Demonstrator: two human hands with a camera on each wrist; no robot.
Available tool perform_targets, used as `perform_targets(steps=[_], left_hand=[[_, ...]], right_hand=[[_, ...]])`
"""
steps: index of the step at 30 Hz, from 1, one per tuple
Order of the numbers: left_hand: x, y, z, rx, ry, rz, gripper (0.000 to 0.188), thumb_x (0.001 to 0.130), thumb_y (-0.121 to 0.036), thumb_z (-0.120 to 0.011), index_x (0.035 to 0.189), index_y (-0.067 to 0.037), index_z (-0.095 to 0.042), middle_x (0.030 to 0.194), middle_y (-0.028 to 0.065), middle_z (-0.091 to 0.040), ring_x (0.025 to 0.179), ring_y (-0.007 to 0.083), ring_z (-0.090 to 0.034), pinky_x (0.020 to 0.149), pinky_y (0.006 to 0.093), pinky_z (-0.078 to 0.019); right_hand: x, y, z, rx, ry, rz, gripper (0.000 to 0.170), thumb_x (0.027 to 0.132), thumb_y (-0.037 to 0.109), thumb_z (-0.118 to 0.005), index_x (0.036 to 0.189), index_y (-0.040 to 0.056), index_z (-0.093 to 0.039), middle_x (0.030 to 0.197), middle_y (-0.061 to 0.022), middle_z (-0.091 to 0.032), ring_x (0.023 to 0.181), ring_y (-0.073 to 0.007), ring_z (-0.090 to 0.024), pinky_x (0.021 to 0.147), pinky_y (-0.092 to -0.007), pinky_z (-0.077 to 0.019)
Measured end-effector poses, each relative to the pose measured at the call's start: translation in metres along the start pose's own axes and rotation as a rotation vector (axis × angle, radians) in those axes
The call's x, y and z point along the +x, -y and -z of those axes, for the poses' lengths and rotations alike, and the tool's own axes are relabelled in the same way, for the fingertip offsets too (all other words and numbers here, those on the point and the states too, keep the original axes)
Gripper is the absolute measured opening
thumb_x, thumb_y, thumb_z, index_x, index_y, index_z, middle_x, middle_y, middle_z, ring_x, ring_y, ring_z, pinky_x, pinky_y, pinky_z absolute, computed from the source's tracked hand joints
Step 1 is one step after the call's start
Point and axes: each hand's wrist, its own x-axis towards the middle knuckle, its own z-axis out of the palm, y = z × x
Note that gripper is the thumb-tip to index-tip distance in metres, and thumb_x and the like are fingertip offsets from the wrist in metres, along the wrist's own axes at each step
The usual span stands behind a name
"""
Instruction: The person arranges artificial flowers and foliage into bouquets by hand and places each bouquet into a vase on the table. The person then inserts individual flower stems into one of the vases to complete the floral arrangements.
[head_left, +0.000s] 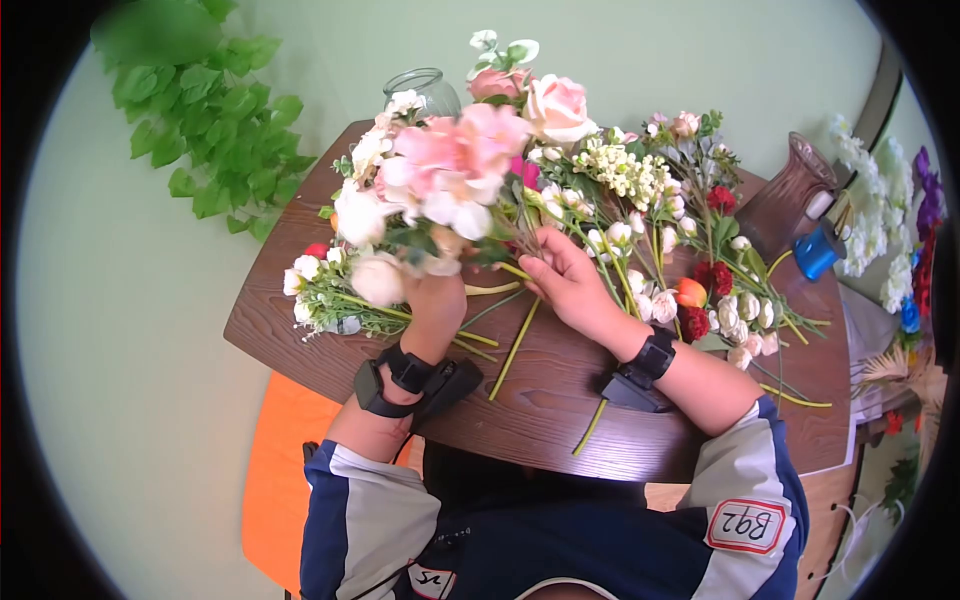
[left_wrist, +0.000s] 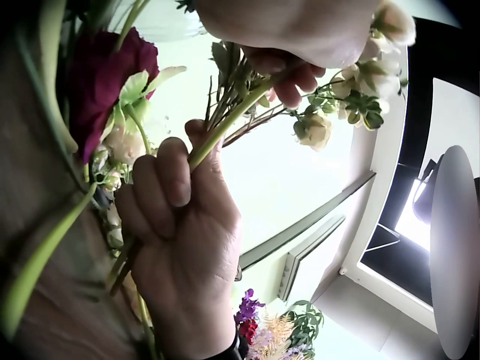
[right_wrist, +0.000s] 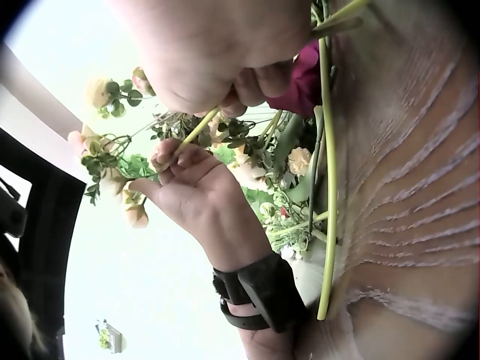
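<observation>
A bunch of pink and white artificial flowers [head_left: 455, 165] is held above the table by my left hand [head_left: 435, 305], whose fingers are partly hidden by the blooms. In the right wrist view, my left hand [right_wrist: 210, 202] pinches a yellow-green stem [right_wrist: 196, 129]. My right hand [head_left: 575, 285] grips stems just right of the bunch. The left wrist view shows my right hand [left_wrist: 184, 217] with fingers curled round a green stem [left_wrist: 236, 116] and thinner brown ones. Both hands are close together along these stems.
Loose white, red and orange flowers [head_left: 725, 310] lie over the right of the brown table [head_left: 470, 385], with more at its left. A glass jar [head_left: 425, 92] stands behind, a purple-brown vase [head_left: 790, 190] and blue spool [head_left: 818, 252] at the right. Green leaves [head_left: 205, 130] hang at the left.
</observation>
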Motion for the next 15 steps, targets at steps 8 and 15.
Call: perform_targets(steps=[8, 15], left_hand=[[-0.01, 0.017, 0.01, 0.039, -0.078, 0.06, 0.01, 0.089, -0.012, -0.053, 0.093, -0.003, -0.051, 0.088, 0.0045, -0.055, 0.081, 0.0128, -0.052, 0.074, 0.0269, -0.0413], [-0.006, 0.001, -0.011, 0.385, 0.013, 0.441, 0.024, 0.084, -0.014, -0.059, 0.104, -0.001, -0.056, 0.101, 0.003, -0.057, 0.088, 0.0105, -0.053, 0.077, 0.0235, -0.0437]], right_hand=[[-0.001, 0.003, -0.004, 0.047, -0.202, 0.223, 0.005, 0.092, 0.006, -0.046, 0.097, 0.0061, -0.046, 0.073, 0.0061, -0.047, 0.057, -0.0003, -0.036, 0.05, -0.0159, -0.0293], [-0.005, -0.002, -0.003, -0.006, 0.026, 0.136, 0.019, 0.092, 0.005, -0.045, 0.111, 0.0048, -0.046, 0.074, 0.0045, -0.048, 0.057, -0.0018, -0.039, 0.051, -0.0168, -0.0313]])
